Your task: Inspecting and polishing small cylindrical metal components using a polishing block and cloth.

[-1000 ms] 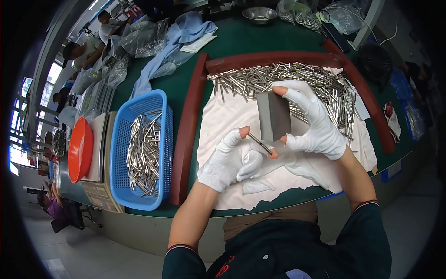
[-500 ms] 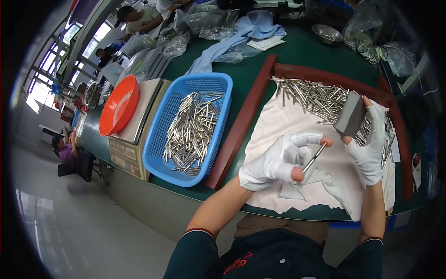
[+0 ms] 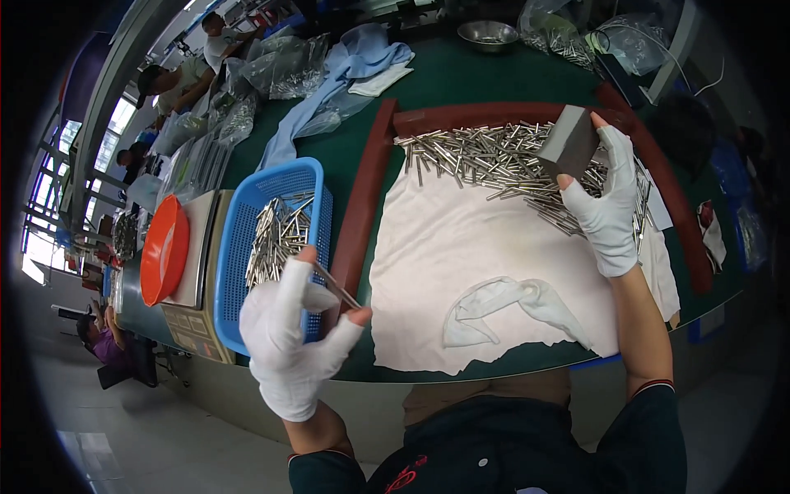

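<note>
In my left hand [image 3: 300,342], a thin metal pin [image 3: 336,286] is pinched between thumb and fingertip, over the near right side of a blue plastic basket [image 3: 326,210]. Inside the basket lies a heap of similar pins [image 3: 276,239], partly covered by that hand. My right hand [image 3: 607,202] grips a grey rectangular block [image 3: 571,140] and holds it tilted above the right part of a pin pile [image 3: 469,152]. Under this pile spreads a pale pink cloth [image 3: 436,255]. Both hands wear white gloves with bare thumb and finger tips. A crumpled white rag [image 3: 494,298] rests on the cloth.
A dark red raised border [image 3: 364,198] surrounds the cloth on the left, back and right. Left of the basket, a scale [image 3: 188,329] carries an orange-red bowl [image 3: 164,251]. Farther back are a metal bowl [image 3: 487,38], a blue cloth [image 3: 288,132] and plastic bags [image 3: 284,66]. Other people sit at left.
My left hand has moved left with the pin, from above the cloth to the basket. My right hand still holds the block. The whole view has shifted somewhat.
</note>
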Demonstrator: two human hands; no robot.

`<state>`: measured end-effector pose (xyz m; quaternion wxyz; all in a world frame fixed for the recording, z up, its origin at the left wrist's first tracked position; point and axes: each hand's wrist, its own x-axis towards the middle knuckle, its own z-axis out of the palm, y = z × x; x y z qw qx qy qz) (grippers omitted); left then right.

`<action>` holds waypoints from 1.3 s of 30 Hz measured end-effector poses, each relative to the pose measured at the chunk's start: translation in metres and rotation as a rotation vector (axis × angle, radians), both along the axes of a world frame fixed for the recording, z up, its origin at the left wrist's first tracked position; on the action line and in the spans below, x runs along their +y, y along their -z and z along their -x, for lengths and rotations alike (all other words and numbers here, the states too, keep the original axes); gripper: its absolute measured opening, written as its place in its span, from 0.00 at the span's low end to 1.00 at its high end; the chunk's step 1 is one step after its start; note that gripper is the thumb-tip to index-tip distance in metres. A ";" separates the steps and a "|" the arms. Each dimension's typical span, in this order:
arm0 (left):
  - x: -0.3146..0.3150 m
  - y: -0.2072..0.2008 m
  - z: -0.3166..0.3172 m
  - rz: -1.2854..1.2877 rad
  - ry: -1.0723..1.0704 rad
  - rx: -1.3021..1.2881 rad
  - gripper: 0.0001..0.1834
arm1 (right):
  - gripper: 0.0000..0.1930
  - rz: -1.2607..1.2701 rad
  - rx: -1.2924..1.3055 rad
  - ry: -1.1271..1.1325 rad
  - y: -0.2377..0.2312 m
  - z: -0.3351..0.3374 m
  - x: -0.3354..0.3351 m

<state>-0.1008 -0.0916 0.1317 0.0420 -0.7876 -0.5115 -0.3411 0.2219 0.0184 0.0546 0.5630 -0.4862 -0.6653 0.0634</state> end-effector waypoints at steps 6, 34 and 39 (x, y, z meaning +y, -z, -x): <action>0.004 0.027 0.091 0.399 -0.483 0.294 0.36 | 0.35 -0.035 0.125 0.041 0.002 -0.011 0.008; 0.125 0.086 -0.192 0.179 0.589 0.464 0.10 | 0.38 -0.214 0.217 0.305 0.005 -0.041 0.026; 0.136 0.091 -0.199 0.023 0.620 0.726 0.05 | 0.39 -0.239 0.173 0.322 0.004 -0.041 0.028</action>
